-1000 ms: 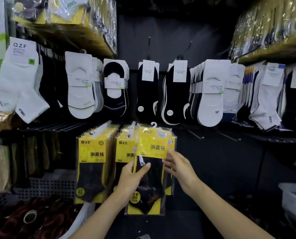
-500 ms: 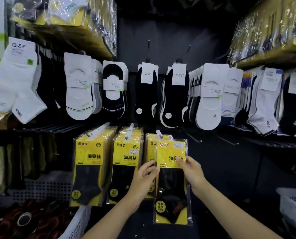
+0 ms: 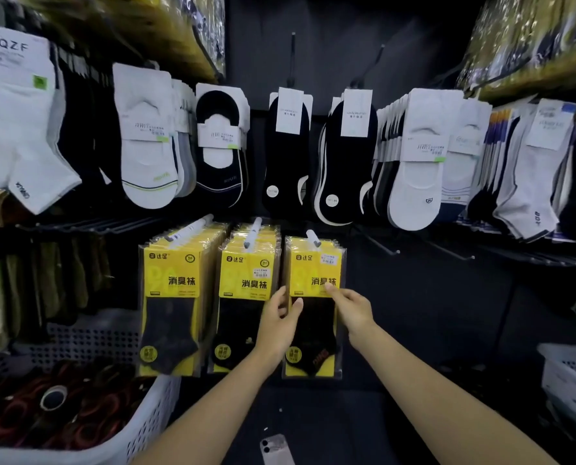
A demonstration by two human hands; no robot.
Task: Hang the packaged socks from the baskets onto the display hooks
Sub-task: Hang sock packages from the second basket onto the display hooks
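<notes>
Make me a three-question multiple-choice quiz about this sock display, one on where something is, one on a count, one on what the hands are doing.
1. Where is the white basket holding dark red items?
A. lower left
B. top shelf
C. hanging on a hook

2. How many hooks carry the yellow sock packs?
A. one
B. three
C. six

3. What is the state of the front pack on the right-most yellow row?
A. lying on the floor
B. hanging on its hook
C. inside a basket

Answers:
1 A, it sits at the lower left below the display.
2 B, three side-by-side rows hang there.
3 B, it hangs from the hook, with the left hand and right hand at its front.
</notes>
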